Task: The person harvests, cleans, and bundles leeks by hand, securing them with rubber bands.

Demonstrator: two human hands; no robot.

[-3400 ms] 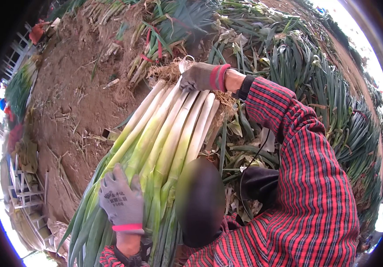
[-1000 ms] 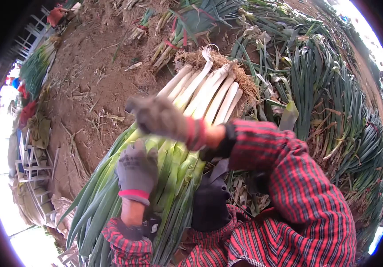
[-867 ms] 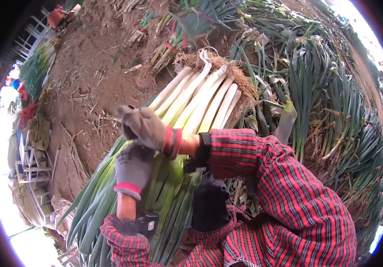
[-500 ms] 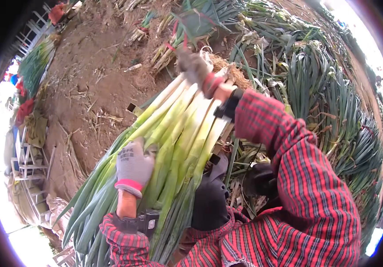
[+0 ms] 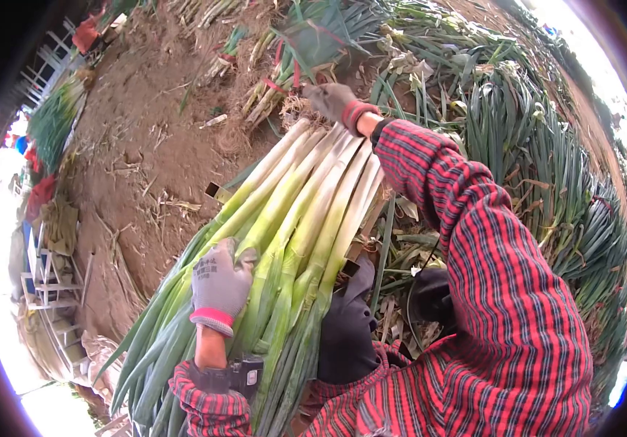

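A thick bundle of long green onions (image 5: 306, 218) lies slanting across my lap, white stalks toward the top and green leaves toward me. My left hand (image 5: 221, 280), in a grey glove with a pink cuff, is closed over the stalks at the left side, where white turns to green. Beyond the white ends is my right hand (image 5: 334, 100), in a dirt-stained glove with a red cuff. Its fingers are curled, and a tuft of brown roots (image 5: 296, 109) shows just below them. Whether those roots are in its grip is hidden.
Heaps of green onions (image 5: 502, 131) lie along the right side. Another bundle with red ties (image 5: 280, 76) rests on the ground beyond my right hand. Bare soil (image 5: 146, 153) with dry scraps stretches to the left, beside a white metal frame (image 5: 55, 280).
My right hand has moved up and slightly left, off the root ends. The brown roots once right of it no longer show there, leaving the white ends visible. My left hand stays nearly still.
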